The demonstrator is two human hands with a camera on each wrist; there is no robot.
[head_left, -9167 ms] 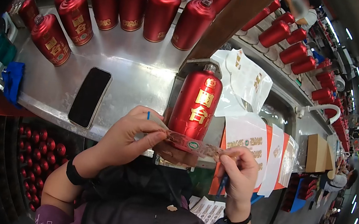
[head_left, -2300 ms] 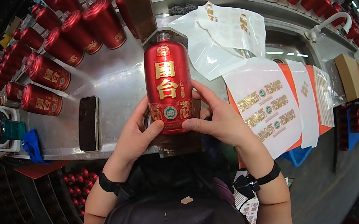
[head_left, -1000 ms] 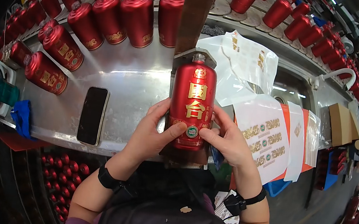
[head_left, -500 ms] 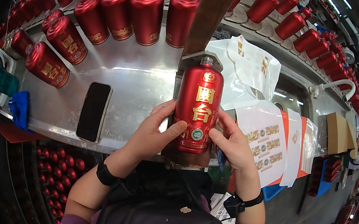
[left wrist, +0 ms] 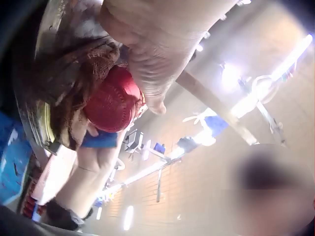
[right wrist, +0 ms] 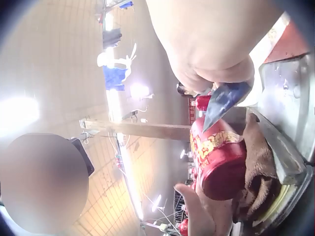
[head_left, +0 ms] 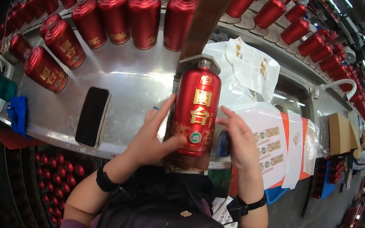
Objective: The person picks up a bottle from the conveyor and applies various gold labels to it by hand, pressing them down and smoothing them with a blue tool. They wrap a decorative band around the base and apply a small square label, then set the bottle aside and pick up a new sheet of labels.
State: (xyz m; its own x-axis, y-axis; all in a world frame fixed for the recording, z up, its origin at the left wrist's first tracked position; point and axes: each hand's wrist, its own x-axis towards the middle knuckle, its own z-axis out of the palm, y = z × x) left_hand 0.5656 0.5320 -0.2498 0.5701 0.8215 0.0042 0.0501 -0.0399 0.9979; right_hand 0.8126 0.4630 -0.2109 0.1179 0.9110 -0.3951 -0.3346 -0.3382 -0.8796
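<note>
As hands (head_left: 153,138) (head_left: 242,145) flank bottle (head_left: 198,104) near counter edge (head_left: 55,138), phone (head_left: 93,117) apart

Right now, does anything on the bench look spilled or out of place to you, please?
I see no spill. The phone lying on the metal bench, left of the red bottle, looks slightly out of place, since it seems unrelated to bottle work.

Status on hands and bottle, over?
Left hand beside bottle, thumb partly covering label. Right hand opposite, holding blue tool. Bottle lying on brown cloth, label up.
</note>
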